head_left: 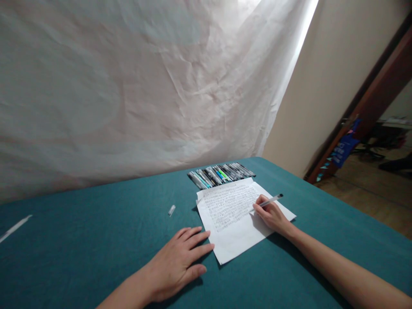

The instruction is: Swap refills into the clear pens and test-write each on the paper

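A pen (272,200) with a clear barrel and a dark end is held in my right hand (269,214), its tip down on a white sheet of paper (236,241). Dense rows of handwriting fill the upper and middle part of that sheet; its lower part is blank. At least one more sheet lies underneath, its edge showing. My left hand (180,262) rests on the table with its fingers spread, two fingertips touching the paper's left edge. Just beyond it lies a small clear pen cap (171,210).
A row of several pens (222,174) lies side by side behind the paper. The table has a green cloth (96,231), with a white strip (15,228) at the far left. A pale sheet (144,86) hangs behind the table, and a doorway opens at the right.
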The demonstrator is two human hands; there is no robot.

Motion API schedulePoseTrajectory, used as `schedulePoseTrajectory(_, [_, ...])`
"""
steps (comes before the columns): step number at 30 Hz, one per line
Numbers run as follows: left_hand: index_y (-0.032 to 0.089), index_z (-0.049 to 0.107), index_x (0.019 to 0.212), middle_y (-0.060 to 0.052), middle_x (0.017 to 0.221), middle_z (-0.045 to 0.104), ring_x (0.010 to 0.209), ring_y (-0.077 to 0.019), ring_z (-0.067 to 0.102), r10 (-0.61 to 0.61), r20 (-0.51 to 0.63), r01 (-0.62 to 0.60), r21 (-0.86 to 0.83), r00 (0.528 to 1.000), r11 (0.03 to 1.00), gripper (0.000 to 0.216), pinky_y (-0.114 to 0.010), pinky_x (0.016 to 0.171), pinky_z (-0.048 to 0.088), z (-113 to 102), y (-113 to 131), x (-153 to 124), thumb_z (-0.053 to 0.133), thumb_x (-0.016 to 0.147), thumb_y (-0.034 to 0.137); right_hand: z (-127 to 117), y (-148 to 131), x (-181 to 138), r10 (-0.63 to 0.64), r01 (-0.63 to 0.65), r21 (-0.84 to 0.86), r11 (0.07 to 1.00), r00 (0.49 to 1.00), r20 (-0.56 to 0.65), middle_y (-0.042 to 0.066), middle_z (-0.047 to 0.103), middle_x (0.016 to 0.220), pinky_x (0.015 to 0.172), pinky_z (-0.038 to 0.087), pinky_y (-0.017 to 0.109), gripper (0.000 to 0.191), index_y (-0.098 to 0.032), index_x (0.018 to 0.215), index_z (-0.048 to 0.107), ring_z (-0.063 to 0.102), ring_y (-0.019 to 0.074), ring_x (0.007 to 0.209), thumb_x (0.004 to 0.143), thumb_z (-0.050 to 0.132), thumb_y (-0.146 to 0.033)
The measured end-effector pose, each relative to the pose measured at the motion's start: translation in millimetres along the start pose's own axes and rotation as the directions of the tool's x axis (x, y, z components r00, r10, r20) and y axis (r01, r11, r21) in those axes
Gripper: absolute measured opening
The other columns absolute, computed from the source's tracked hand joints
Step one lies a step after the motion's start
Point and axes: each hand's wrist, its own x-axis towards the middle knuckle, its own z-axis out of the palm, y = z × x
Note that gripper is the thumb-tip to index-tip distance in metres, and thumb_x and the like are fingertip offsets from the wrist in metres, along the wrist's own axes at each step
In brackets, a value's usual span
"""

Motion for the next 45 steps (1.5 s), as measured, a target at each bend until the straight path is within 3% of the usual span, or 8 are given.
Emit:
schedulePoseTrajectory(35, [0.038, 0.035, 0.13, 0.002, 0.139, 0.033, 0.127, -0.0249, 0.028, -0.005, -0.018, 0.005, -0.026, 1.0, 1.0, 0.044, -0.046, 0.103, 0.022, 0.0, 0.5, 1.1, 0.037, 0.086, 0.046, -2.1, 0.1, -0.1, 0.014, -0.014, 0.046, 0.999, 1.0, -0.011, -0.004, 0.044, 0.056, 0.05, 0.034, 0.023, 0.017, -0.019, 0.064, 0.045, 0.04, 0.0106, 0.051, 0.077, 0.049, -0.029])
schedulePoseTrajectory(39, [0.036, 0.034, 0.131, 0.0, 0.139, 0.034, 0.127, -0.0245, 0.028, 0.003, -0.012, -0.003, 0.001, 1.0, 1.0, 0.045, -0.045, 0.103, 0.023, 1.4, 0.9, 0.2, 0.036, 0.087, 0.044, -3.3, 4.4, 0.5, 0.089, -0.086, 0.1, 0.991, 0.996, -0.027, -0.005, 0.043, 0.052, 0.047, 0.034, 0.023, 0.02, -0.02, 0.063, 0.043, 0.04, 0.0101, 0.047, 0.078, 0.048, -0.033])
schedulePoseTrajectory(42, [0.033, 0.037, 0.13, -0.001, 0.137, 0.037, 0.126, -0.0235, 0.03, -0.026, -0.075, 0.03, 0.053, 0.997, 0.998, 0.043, -0.045, 0.102, 0.026, 3.6, -7.0, 0.5, 0.037, 0.087, 0.041, -2.8, 6.9, 1.3, 0.165, -0.155, 0.169, 0.973, 0.985, -0.047, -0.005, 0.045, 0.049, 0.046, 0.035, 0.022, 0.023, -0.02, 0.063, 0.043, 0.042, 0.0101, 0.045, 0.078, 0.048, -0.037])
schedulePoseTrajectory(45, [0.029, 0.047, 0.122, -0.004, 0.131, 0.044, 0.121, -0.0218, 0.036, -0.13, -0.274, 0.163, 0.1, 0.953, 0.982, 0.036, -0.043, 0.1, 0.03, 1.2, -24.8, 4.4, 0.034, 0.089, 0.033, -1.5, 4.0, 1.7, 0.178, -0.164, 0.208, 0.964, 0.982, -0.055, -0.004, 0.047, 0.049, 0.046, 0.036, 0.023, 0.025, -0.02, 0.066, 0.045, 0.043, 0.0103, 0.045, 0.078, 0.048, -0.041])
